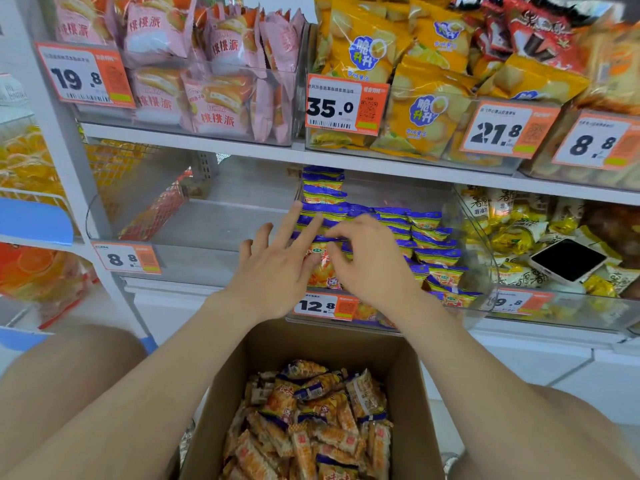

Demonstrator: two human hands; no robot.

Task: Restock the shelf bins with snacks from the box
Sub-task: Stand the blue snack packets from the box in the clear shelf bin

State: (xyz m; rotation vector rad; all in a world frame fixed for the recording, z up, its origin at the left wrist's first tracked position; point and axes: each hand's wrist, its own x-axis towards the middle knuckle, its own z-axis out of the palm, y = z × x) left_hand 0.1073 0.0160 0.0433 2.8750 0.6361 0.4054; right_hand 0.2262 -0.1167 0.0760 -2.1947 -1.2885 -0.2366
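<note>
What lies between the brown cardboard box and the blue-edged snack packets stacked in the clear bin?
Head view: the clear plastic bin's front wall carrying an orange-and-white 12.8 price tag.

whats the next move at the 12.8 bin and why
Probably lower one hand into the cardboard box for more snack packets: left hand and right hand are both on the stacked rows in the clear bin, and the box holds plenty.
</note>
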